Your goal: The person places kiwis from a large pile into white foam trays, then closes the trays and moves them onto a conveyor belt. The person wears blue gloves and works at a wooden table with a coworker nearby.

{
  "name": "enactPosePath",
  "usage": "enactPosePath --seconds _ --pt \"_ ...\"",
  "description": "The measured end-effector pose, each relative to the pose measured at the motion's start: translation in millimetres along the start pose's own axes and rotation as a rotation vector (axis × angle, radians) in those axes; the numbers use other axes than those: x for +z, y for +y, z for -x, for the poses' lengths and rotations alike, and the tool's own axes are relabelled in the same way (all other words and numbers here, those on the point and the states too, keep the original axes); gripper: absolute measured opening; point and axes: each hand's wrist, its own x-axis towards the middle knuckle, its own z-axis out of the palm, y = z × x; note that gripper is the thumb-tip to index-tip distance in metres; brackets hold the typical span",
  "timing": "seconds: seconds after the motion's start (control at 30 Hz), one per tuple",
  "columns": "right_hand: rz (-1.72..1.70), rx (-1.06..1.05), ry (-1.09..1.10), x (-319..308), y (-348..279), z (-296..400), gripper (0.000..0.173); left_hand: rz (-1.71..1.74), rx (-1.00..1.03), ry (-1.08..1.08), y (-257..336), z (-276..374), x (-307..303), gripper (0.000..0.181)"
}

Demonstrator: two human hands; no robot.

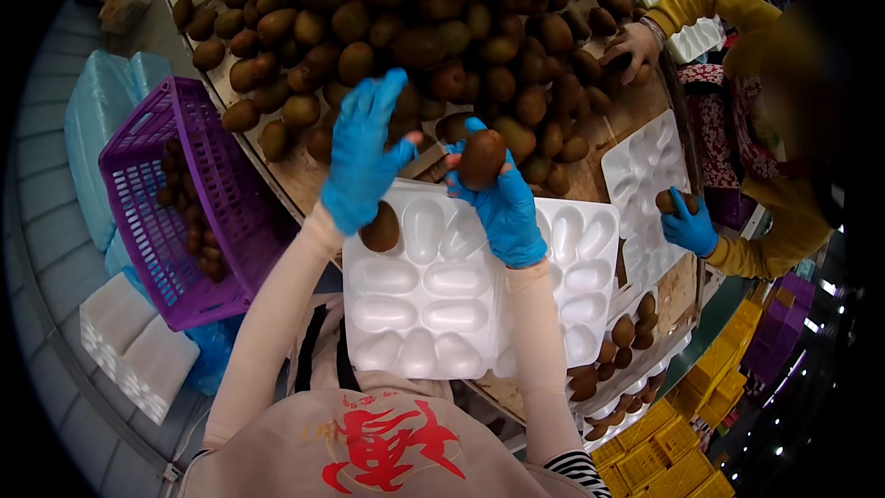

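Both of my hands wear blue gloves with bare fingertips showing. My left hand (366, 145) is raised over the upper left of a white moulded plastic tray (418, 315), fingers apart and empty. In my right hand (501, 200) a brown kiwifruit (482, 160) rests, gripped by the fingers above the tray's upper right. One kiwifruit (380, 227) lies in the tray's upper left hollow, just below my left hand; the other hollows in view hold none. A large heap of kiwifruit (356, 63) spreads over the wooden table beyond my hands.
A purple plastic crate (245, 235) with kiwifruit stands at left, near a stack of white trays (138, 339). At right, a co-worker's gloved hand (691, 225) holds a kiwifruit over another tray (643, 166). Filled trays and yellow crates (650, 456) are at lower right.
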Motion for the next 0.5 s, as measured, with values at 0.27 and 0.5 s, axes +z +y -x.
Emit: enactPosePath --seconds 0.27,0.5 --pt "1.602 -0.32 0.665 8 64 70 0.057 -0.51 0.092 -0.081 -46 -37 59 0.091" --pt "1.59 -0.212 0.791 -6 96 71 0.057 -0.149 0.059 -0.104 -50 -18 25 0.073"
